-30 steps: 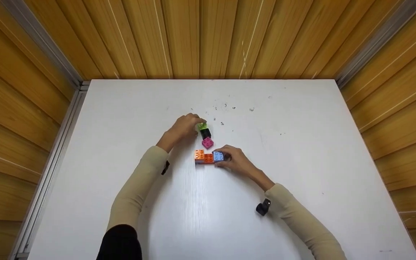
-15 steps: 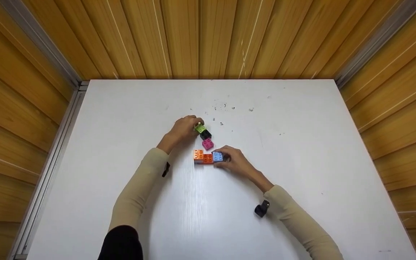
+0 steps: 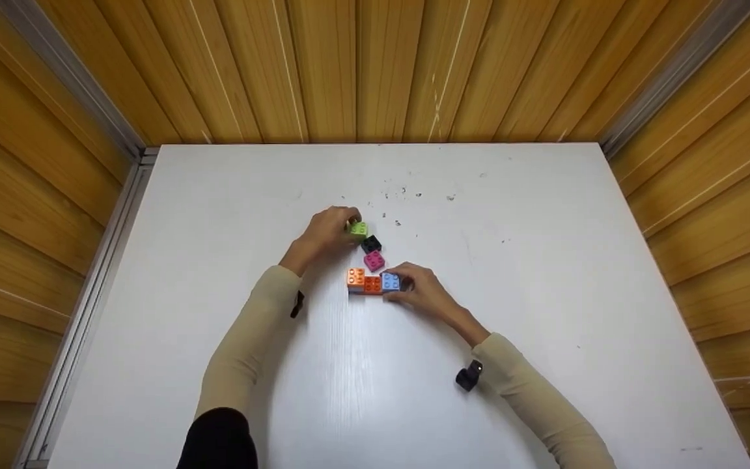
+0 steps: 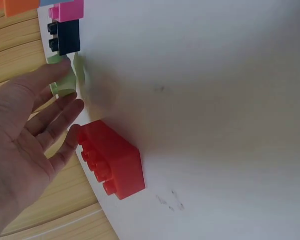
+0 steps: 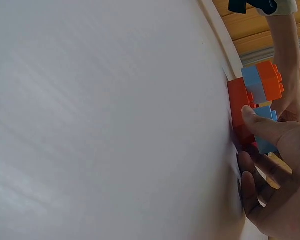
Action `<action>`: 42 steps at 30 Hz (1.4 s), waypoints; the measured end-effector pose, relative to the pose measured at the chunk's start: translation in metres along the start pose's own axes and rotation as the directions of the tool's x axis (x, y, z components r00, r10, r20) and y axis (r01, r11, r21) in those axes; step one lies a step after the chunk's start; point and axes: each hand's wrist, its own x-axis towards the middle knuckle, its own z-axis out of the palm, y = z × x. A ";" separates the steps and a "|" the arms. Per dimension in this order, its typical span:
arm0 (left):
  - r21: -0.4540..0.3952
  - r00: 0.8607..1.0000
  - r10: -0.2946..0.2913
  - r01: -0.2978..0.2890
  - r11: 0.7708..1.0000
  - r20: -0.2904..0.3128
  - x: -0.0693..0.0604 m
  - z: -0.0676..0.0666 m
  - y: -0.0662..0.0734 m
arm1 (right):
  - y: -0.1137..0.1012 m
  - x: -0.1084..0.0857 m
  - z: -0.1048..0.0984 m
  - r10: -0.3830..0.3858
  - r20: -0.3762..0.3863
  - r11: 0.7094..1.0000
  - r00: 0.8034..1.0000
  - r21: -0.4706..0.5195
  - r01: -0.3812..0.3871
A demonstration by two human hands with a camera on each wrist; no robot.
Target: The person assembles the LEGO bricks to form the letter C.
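In the head view, my left hand [image 3: 328, 233] pinches a lime green brick [image 3: 359, 229]; the left wrist view shows thumb and fingers around the green brick [image 4: 65, 82]. A black brick [image 3: 371, 244] and a pink brick [image 3: 374, 261] stand close by. My right hand [image 3: 426, 290] grips the light blue brick [image 3: 390, 281] at the right end of a red base [image 3: 372, 284]. An orange brick [image 3: 355, 277] is at the base's left end, on top of a blue one [image 5: 253, 84] seen in the right wrist view.
A long red brick [image 4: 112, 160] lies by the left fingertips in the left wrist view, hidden in the head view. The white table [image 3: 512, 260] has dark marks beyond the bricks. Wood-patterned walls [image 3: 388, 71] border its far side and both flanks.
My left hand has shifted slightly left with the green brick, which now sits apart from the black one and looks more upright. My right hand keeps its grip with little movement.
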 end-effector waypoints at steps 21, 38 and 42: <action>-0.156 0.992 0.097 -0.109 0.982 -0.084 -0.048 -0.014 0.006 | 0.005 0.003 -0.006 0.005 0.000 1.000 1.000 0.015 -0.005; -0.211 0.976 0.201 -0.215 0.954 -0.088 -0.080 -0.019 0.020 | 0.006 0.002 -0.009 0.037 0.006 0.998 0.999 0.041 -0.037; -0.219 0.974 0.213 -0.225 0.949 -0.077 -0.084 -0.013 0.020 | 0.007 0.001 -0.009 0.033 0.006 0.998 0.999 0.047 -0.033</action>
